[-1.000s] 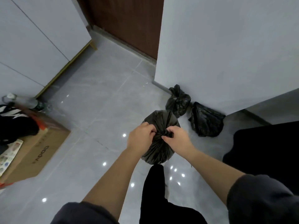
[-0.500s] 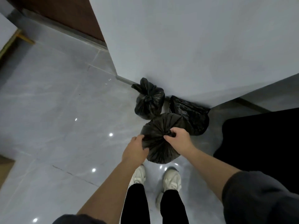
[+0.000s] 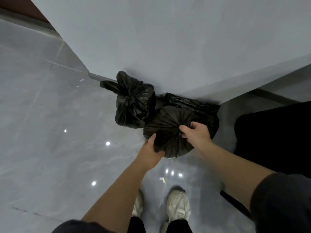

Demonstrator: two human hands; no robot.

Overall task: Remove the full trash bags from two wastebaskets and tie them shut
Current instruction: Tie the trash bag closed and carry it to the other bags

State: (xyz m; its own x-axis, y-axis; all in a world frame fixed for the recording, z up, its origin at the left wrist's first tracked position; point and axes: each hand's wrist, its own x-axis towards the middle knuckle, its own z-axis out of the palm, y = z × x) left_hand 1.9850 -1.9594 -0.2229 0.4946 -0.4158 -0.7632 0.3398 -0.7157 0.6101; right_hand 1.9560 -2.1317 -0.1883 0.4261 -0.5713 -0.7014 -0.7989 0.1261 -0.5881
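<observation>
Glossy grey tile floor [image 3: 50, 132] below a pale wall corner [image 3: 168, 39]. Dead centre, round black plastic trash bag [image 3: 166, 132], pleats gathered at its top. Right hand [image 3: 196, 133] at its 3 o'clock, fingers pinching the gathered neck. Left hand [image 3: 149, 152] at 7 o'clock, cupping the side, thumb pressed on plastic, fingers hidden. Knotted black bag [image 3: 133, 105] touching at 11 o'clock, flatter black bag [image 3: 193, 103] at 1.

Floor [image 3: 42, 123]: glossy grey tiles with pale veining, ceiling lights mirrored in them as bright spots.
Wall [image 3: 168, 39]: plain pale grey, with a grey skirting [image 3: 96, 76] along its foot.
Trainers [image 3: 178, 206]: an off-white pair, side by side on the floor under black trouser legs [image 3: 178, 226].
Scrap [image 3: 162, 179]: small and pale, just ahead of the trainers, possibly paper.
Black bulk [image 3: 272, 137]: at the right edge, beside the wall.
Brown panel [image 3: 20, 7]: top left corner.
</observation>
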